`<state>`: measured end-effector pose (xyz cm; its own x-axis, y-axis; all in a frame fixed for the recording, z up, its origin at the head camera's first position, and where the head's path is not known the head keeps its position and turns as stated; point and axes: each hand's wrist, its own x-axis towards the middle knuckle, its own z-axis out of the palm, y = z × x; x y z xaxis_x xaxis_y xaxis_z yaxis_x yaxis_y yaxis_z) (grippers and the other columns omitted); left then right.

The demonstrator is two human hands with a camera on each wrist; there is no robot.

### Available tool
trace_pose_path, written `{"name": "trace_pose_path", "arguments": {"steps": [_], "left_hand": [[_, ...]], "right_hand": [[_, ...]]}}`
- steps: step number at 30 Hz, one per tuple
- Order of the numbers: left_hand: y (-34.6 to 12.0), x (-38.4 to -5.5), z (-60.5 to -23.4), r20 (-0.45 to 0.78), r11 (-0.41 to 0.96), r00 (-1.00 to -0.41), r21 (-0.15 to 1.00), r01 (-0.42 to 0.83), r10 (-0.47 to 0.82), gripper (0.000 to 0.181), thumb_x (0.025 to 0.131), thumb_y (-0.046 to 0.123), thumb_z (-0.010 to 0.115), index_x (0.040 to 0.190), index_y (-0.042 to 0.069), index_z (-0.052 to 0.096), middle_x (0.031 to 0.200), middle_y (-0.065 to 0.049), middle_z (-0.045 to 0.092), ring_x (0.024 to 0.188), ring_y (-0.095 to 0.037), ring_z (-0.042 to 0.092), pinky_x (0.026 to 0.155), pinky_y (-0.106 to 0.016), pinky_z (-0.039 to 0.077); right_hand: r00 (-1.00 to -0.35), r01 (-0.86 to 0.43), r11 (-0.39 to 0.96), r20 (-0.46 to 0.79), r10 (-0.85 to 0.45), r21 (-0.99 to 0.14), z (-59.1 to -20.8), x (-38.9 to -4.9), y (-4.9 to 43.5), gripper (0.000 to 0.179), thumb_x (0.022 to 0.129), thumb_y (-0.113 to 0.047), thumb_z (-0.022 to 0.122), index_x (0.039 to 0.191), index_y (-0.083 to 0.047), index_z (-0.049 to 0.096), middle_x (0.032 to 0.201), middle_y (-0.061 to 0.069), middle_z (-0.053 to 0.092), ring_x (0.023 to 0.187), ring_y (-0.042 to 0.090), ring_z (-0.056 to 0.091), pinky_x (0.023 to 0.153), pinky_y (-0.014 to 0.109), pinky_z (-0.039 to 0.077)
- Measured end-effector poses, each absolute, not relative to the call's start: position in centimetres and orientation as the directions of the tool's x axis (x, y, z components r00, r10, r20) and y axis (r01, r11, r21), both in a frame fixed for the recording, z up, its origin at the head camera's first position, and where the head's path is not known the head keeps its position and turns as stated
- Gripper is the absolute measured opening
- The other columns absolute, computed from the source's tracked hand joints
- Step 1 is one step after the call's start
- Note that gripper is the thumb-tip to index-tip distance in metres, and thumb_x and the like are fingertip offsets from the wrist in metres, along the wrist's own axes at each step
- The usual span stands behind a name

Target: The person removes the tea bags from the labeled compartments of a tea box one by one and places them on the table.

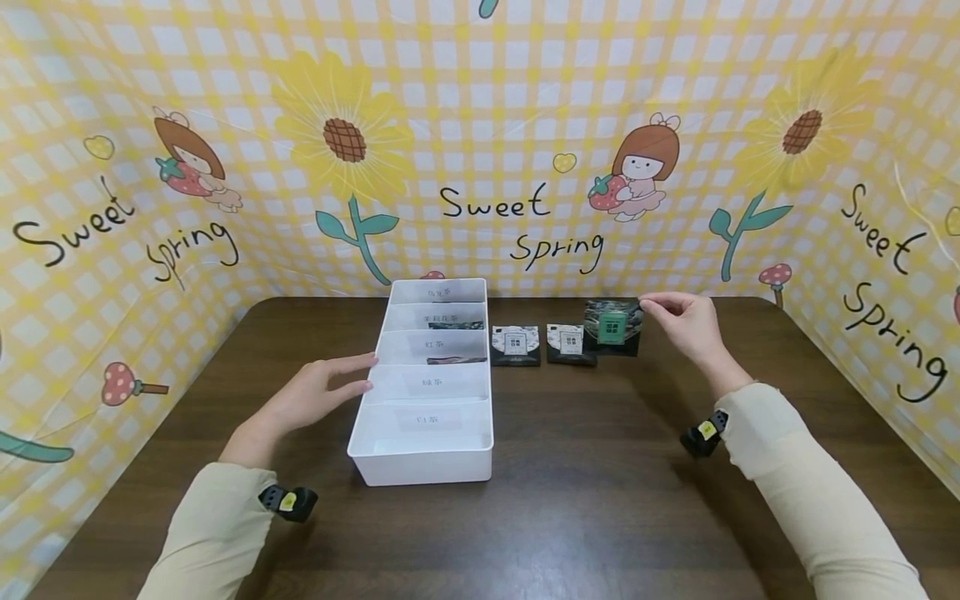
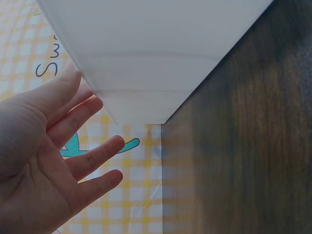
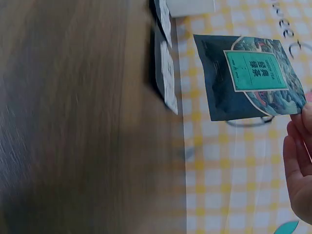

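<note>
My right hand (image 1: 684, 323) pinches a dark tea packet (image 1: 612, 327) with a green label by its upper corner. The right wrist view shows the packet (image 3: 251, 78) raised over the tabletop. A long white box (image 1: 422, 465) stands on the table, split by dividers into several labelled compartments. Dark packets (image 1: 455, 326) poke up in two of its middle compartments. Along the box's left rim rest the fingertips of my left hand (image 1: 311, 396), its fingers fairly straight. In the left wrist view, the left hand (image 2: 53, 141) has its thumb and index finger at that rim and the other fingers spread.
Two dark packets with white labels lie right of the box: one packet (image 1: 515, 346) beside its wall, the other packet (image 1: 568, 343) partly behind the held one. The brown table (image 1: 600, 500) meets a yellow checked cloth (image 1: 480, 125) at its back and sides.
</note>
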<state>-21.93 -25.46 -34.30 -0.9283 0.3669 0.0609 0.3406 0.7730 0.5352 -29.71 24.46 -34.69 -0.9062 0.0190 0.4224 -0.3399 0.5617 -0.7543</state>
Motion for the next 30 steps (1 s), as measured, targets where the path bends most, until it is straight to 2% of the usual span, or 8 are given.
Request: {"name": "trace_pose_path", "arguments": {"steps": [12, 14, 17, 20, 22, 30], "left_hand": [[-25.4, -21.9, -34.2, 0.055, 0.776, -0.929, 0.534, 0.336, 0.365, 0.049, 0.092, 0.027, 0.058, 0.135, 0.004, 0.049, 0.138, -0.018, 0.049, 0.130, -0.039, 0.042, 0.103, -0.057, 0.037], [-25.4, -21.9, -34.2, 0.053, 0.777, -0.930, 0.534, 0.334, 0.363, 0.049, 0.092, 0.027, 0.058, 0.135, 0.005, 0.049, 0.138, -0.018, 0.049, 0.131, -0.039, 0.042, 0.103, -0.057, 0.037], [-25.3, -21.9, -34.1, 0.049, 0.778, -0.932, 0.535, 0.329, 0.360, 0.049, 0.092, 0.027, 0.058, 0.135, 0.005, 0.049, 0.138, -0.017, 0.049, 0.131, -0.039, 0.042, 0.103, -0.057, 0.037], [-25.3, -21.9, -34.1, 0.047, 0.777, -0.932, 0.538, 0.326, 0.359, 0.049, 0.092, 0.028, 0.058, 0.135, 0.005, 0.049, 0.138, -0.017, 0.049, 0.131, -0.039, 0.042, 0.103, -0.057, 0.037], [-25.4, -21.9, -34.2, 0.045, 0.777, -0.933, 0.539, 0.324, 0.358, 0.049, 0.092, 0.027, 0.058, 0.135, 0.005, 0.049, 0.138, -0.018, 0.049, 0.131, -0.039, 0.042, 0.103, -0.057, 0.038], [-25.5, -21.9, -34.2, 0.053, 0.773, -0.930, 0.539, 0.334, 0.364, 0.049, 0.092, 0.027, 0.059, 0.135, 0.005, 0.049, 0.138, -0.018, 0.049, 0.130, -0.039, 0.043, 0.103, -0.056, 0.038]], "right_hand": [[-0.951, -0.197, 0.645, 0.304, 0.057, -0.739, -35.2, -31.3, 27.3, 0.038, 0.092, -0.033, 0.058, 0.107, 0.001, 0.068, 0.070, -0.040, 0.050, 0.069, -0.020, 0.050, 0.058, 0.009, 0.043], [-0.956, -0.178, 0.651, 0.288, 0.065, -0.738, -35.3, -31.5, 27.5, 0.039, 0.092, -0.033, 0.057, 0.108, 0.002, 0.067, 0.075, -0.033, 0.057, 0.069, -0.021, 0.049, 0.059, 0.008, 0.042], [-0.961, -0.160, 0.664, 0.270, 0.066, -0.730, -35.5, -31.7, 27.6, 0.039, 0.093, -0.032, 0.056, 0.109, 0.002, 0.067, 0.091, -0.005, 0.072, 0.069, -0.021, 0.048, 0.060, 0.008, 0.042], [-0.965, -0.157, 0.677, 0.258, 0.051, -0.719, -35.6, -31.9, 27.6, 0.038, 0.094, -0.030, 0.054, 0.110, 0.003, 0.066, 0.110, 0.022, 0.067, 0.068, -0.021, 0.046, 0.061, 0.008, 0.042], [-0.967, -0.157, 0.682, 0.251, 0.041, -0.714, -35.7, -32.1, 27.6, 0.038, 0.094, -0.029, 0.054, 0.111, 0.004, 0.065, 0.113, 0.027, 0.064, 0.068, -0.021, 0.045, 0.061, 0.008, 0.041], [-0.975, -0.153, 0.679, 0.221, 0.014, -0.718, -36.3, -33.0, 27.9, 0.038, 0.095, -0.026, 0.054, 0.110, 0.006, 0.064, 0.114, 0.028, 0.063, 0.070, -0.013, 0.051, 0.062, 0.008, 0.041]]}}
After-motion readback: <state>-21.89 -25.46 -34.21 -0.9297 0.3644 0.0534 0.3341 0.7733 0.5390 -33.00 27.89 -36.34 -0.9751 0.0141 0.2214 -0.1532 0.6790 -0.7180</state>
